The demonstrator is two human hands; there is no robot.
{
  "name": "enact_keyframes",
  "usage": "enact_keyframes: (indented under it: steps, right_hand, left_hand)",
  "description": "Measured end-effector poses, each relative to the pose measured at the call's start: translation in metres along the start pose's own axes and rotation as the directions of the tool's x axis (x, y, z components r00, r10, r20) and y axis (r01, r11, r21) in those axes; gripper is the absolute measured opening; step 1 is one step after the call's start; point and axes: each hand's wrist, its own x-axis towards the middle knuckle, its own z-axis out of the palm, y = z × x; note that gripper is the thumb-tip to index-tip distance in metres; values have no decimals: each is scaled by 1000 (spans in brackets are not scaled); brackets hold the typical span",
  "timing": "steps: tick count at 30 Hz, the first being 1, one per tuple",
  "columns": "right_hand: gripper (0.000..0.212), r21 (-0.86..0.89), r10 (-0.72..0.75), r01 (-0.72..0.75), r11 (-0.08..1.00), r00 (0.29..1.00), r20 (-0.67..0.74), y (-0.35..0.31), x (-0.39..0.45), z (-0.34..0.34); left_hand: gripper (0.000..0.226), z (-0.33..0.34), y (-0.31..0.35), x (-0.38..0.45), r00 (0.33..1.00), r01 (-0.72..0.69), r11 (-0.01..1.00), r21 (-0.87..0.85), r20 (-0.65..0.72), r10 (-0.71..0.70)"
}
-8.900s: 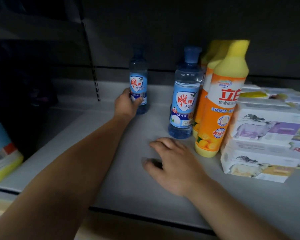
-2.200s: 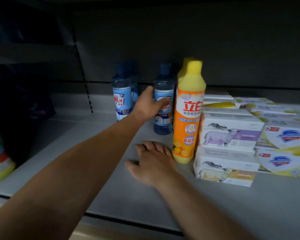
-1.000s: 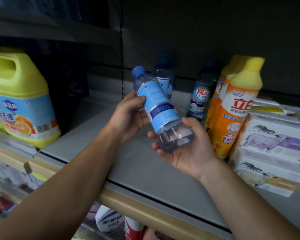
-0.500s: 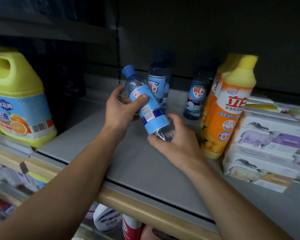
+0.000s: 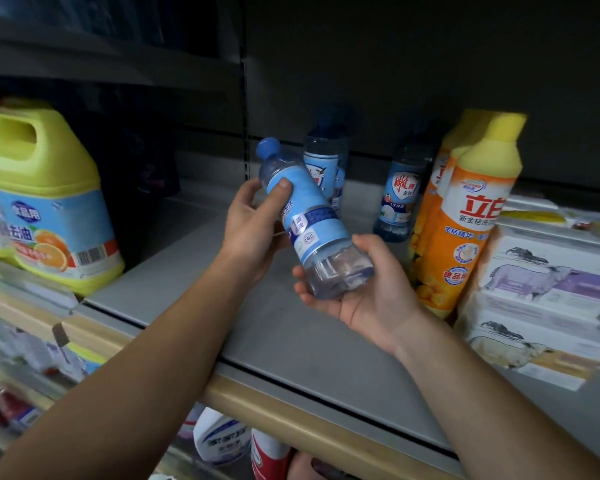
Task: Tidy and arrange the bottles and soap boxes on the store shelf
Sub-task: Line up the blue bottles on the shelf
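Here, above the grey metal shelf (image 5: 291, 348), the right hand (image 5: 364, 296) cups the base of a tilted clear blue-labelled plastic bottle (image 5: 312, 223); the left hand (image 5: 253, 226) pinches its neck, cap toward eleven o'clock. Orange yellow-capped bottles (image 5: 465, 230) stand at two o'clock.

Between your fingers you see a clear bottle (image 5: 314, 223) with a pale blue label and blue cap. Beyond your fingertips stand two more blue-labelled bottles (image 5: 399, 199), their logos red and white. Right of your right-hand fingers, the orange dish-soap bottle (image 5: 465, 230) has a yellow cap and red lettering. The soap boxes (image 5: 548, 271) are white with purple panels and grey animal drawings.
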Motion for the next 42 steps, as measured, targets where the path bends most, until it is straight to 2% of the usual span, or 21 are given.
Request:
enact_keyframes:
  steps: [1, 2, 4, 5, 8, 11, 13, 17, 20, 22, 25, 28, 30, 31, 34, 38, 42]
  right_hand:
    - [44, -117, -84, 78, 990, 995, -49, 3, 3, -2]
    - [36, -305, -194, 157, 939, 977, -93, 5, 4, -3]
    - [36, -689, -381, 227, 688, 922, -76, 9, 2, -4]
    - [38, -784, -430, 236, 575, 902, -43, 9, 1, -3]
    - [43, -897, -511, 224, 380, 859, -2, 11, 0, 3]
    - [55, -946, -563, 140, 291, 825, -51, 10, 0, 3]
    - [53, -950, -559, 123, 288, 827, -62, 10, 0, -1]
    - [51, -925, -519, 141, 352, 852, -67, 11, 2, -12]
    - [53, -910, -478, 142, 389, 876, -68, 11, 3, -19]
    - [55, -908, -478, 139, 396, 875, -74, 11, 5, -21]
    - [57, -901, -526, 147, 407, 844, -100, 11, 3, -18]
    - [60, -876, -643, 245, 415, 760, -92, 7, 1, -11]
    - [66, -873, -703, 293, 389, 707, -77, 3, 1, -7]
    - [68, -884, -722, 299, 360, 689, -61, 1, 1, -5]
    - [65, -925, -734, 256, 280, 678, -34, -3, 6, -1]
    - [64, -939, -707, 217, 266, 706, -37, -8, 22, 3]
    - [65, -950, -705, 170, 261, 706, -68, -11, 49, 10]
  left_hand:
    - [63, 0, -1, 0, 998, -40, 998, 47, -49, 43]
    - [67, 0, -1, 0, 992, -85, 991, 99, -84, 94]
    - [68, -2, 0, -1, 974, -169, 963, 210, -112, 195]
    - [67, -2, 0, -2, 963, -204, 942, 268, -118, 242]
    - [65, -1, 0, -7, 913, -330, 830, 450, -73, 402]
    - [70, 6, 0, -14, 867, -448, 735, 510, 49, 495]
    - [76, 9, 0, -17, 852, -496, 697, 519, 133, 507]
    - [79, 15, 3, -24, 843, -536, 660, 527, 286, 456]
    - [77, 16, 10, -26, 835, -545, 624, 560, 429, 345]
    - [72, 9, 16, -27, 837, -539, 575, 615, 466, 287]
    - [55, -17, 22, -23, 871, -492, 434, 755, 425, 247]
    - [43, -55, 19, -18, 925, -379, 137, 915, 374, 61]
    - [46, -77, 12, -18, 930, -363, -32, 931, 359, -79]
    - [48, -84, 8, -19, 924, -371, -65, 926, 361, -122]
    - [57, -90, 0, -17, 910, -389, -80, 918, 370, -185]
    - [62, -90, -5, -15, 918, -380, -181, 907, 345, -195]
    - [71, -91, -5, -16, 920, -378, -189, 906, 345, -186]
